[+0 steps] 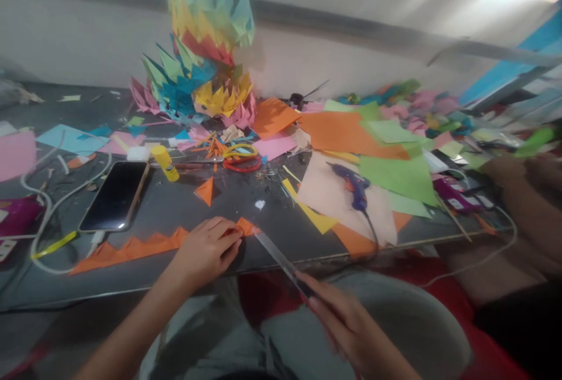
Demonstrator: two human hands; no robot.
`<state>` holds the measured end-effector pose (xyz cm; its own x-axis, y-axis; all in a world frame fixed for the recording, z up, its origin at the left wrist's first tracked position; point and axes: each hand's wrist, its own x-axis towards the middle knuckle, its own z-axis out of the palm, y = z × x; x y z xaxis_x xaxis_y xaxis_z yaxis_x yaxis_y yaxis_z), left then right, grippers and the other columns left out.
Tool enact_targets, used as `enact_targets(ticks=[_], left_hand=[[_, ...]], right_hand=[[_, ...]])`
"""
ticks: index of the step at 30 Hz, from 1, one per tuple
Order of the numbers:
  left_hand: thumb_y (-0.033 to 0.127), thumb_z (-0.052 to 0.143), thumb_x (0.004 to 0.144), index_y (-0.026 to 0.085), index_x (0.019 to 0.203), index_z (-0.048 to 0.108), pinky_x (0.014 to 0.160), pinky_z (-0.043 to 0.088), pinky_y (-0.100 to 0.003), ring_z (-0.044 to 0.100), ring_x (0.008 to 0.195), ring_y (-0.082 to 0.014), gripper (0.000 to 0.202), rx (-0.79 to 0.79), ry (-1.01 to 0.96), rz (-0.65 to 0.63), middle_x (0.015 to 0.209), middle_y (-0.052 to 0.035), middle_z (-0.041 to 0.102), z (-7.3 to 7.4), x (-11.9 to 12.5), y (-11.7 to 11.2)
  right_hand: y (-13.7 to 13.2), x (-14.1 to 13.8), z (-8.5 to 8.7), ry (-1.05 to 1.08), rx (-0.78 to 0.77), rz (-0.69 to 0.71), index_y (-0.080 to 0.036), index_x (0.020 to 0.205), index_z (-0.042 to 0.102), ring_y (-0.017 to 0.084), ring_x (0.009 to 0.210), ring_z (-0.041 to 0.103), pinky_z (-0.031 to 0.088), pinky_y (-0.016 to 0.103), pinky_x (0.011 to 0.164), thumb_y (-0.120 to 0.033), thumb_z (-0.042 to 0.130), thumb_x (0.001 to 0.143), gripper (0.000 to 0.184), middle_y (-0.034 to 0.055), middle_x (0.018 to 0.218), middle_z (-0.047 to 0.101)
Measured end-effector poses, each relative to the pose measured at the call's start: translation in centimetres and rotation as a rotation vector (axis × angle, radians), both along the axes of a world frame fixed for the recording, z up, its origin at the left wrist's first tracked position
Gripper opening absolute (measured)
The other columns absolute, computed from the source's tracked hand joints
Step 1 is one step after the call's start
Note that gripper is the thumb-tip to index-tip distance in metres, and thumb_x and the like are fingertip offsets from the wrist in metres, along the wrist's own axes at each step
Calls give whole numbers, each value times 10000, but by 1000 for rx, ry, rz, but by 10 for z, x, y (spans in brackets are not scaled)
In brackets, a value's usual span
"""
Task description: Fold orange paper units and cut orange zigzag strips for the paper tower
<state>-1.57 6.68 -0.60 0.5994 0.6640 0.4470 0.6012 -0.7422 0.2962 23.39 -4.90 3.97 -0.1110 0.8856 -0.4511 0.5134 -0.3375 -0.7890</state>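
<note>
My left hand [206, 249] rests on the grey table [246, 204] near its front edge, fingers curled and pressing down on the right end of a long orange paper strip with a row of folded triangles [132, 247]. Below the table edge, over my lap, my right hand [346, 324] is closed around the handle of a thin metal blade or ruler [274, 254] that slants up to the strip's right tip. One loose orange triangle [205, 191] lies just behind the strip.
A smartphone [115, 197] on a white cable lies at left, with a yellow glue stick [165, 163] and scissors [237, 157] behind. A blue glue gun [355, 185] lies among coloured paper sheets at right. A tall spiky paper sculpture [202, 69] stands at the back. Another person's arm [531, 204] is at right.
</note>
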Motion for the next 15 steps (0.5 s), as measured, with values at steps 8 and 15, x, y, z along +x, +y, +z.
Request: enact_targets(ticks=[8,15], left_hand=[[187,481,847,177,917,649,722,497,-335,565,837,-173,182,6,-7,-5,903,-64,631,-1,0,1],[182,482,845,173,911,646,717,494,-334,563,833,-176,176,18,-20,-3,896,-64,632,0,1,0]], right_hand=[[3,1,4,14,0,-13,-222,1237,551,58,390,454,412,185,397,-510,389,842,514,43,764,615],[4,2,-2,64,-89,-89,-213,1285,500,90,358,422,386,186,338,-477,427,839,523,-28,479,503]])
